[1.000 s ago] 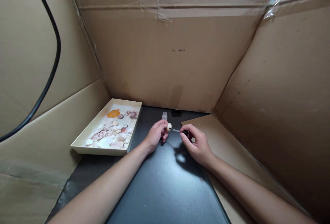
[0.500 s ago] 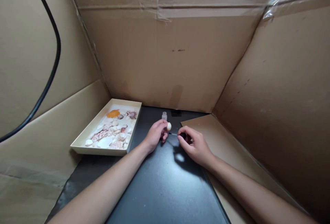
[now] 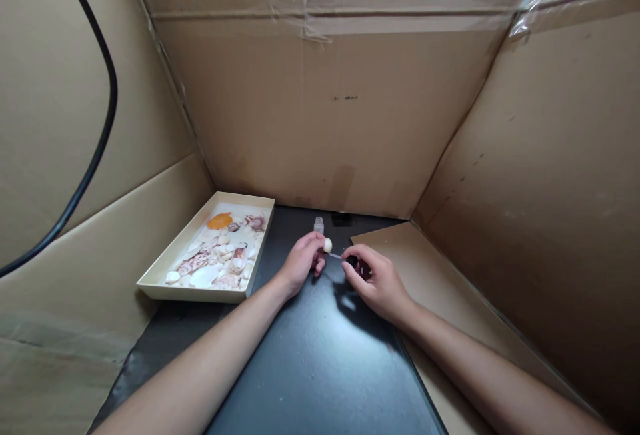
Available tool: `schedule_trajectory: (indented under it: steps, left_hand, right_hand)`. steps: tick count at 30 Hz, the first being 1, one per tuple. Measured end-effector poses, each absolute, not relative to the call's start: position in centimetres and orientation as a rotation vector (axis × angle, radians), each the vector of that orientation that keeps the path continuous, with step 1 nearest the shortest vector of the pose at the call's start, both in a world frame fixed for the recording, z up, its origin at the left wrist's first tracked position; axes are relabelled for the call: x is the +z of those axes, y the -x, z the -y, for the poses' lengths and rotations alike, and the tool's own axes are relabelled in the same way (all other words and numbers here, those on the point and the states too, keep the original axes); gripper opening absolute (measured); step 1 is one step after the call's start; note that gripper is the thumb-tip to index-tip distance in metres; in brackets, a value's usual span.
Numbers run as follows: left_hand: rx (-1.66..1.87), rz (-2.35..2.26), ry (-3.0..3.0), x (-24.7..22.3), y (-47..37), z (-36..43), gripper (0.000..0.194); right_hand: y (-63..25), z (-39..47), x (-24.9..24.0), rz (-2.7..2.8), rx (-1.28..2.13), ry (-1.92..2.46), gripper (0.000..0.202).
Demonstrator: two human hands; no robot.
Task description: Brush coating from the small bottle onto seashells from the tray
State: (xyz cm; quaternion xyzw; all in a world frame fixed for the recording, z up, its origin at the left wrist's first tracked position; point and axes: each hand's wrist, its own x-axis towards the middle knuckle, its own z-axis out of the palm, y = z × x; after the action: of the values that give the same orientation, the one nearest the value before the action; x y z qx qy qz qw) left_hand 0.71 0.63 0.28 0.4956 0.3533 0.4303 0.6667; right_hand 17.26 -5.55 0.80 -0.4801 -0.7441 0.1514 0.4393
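Between thumb and fingers of my left hand (image 3: 304,259) is a small pale seashell (image 3: 328,245), round and cream-white. My right hand (image 3: 373,279) is closed on the dark cap of a small brush (image 3: 335,257), with its thin light stem pointing left. The brush tip reaches the underside of the shell; whether it touches I cannot tell. Just beyond my left hand stands a little clear glass bottle (image 3: 319,225), upright, with no cap on its neck. Part of the dark cap is hidden by my right fingers.
A cream tray (image 3: 200,293) of assorted seashells, one of them orange (image 3: 219,221), sits at the left on the dark tabletop (image 3: 310,368). A flat cardboard piece (image 3: 425,268) lies at the right. Cardboard walls (image 3: 310,121) surround the table, and a black cable (image 3: 113,81) hangs at the left.
My right hand has shifted slightly left, bringing the brush tip up to the shell. My left hand holds the shell in nearly the same place.
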Motion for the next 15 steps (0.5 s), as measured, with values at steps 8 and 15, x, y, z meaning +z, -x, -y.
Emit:
schedule_trajectory:
  steps: [8,15]
  left_hand:
    - [0.961,-0.812,-1.157,0.09,-0.70,-0.78,0.015]
    - [0.945,-0.779,-1.131,0.16,-0.61,-0.76,0.010]
  right_hand:
    - [-17.33,5.47,0.73,1.810,0.346,1.165,0.009]
    - [-17.42,5.20,0.43,1.742,0.337,1.156,0.013]
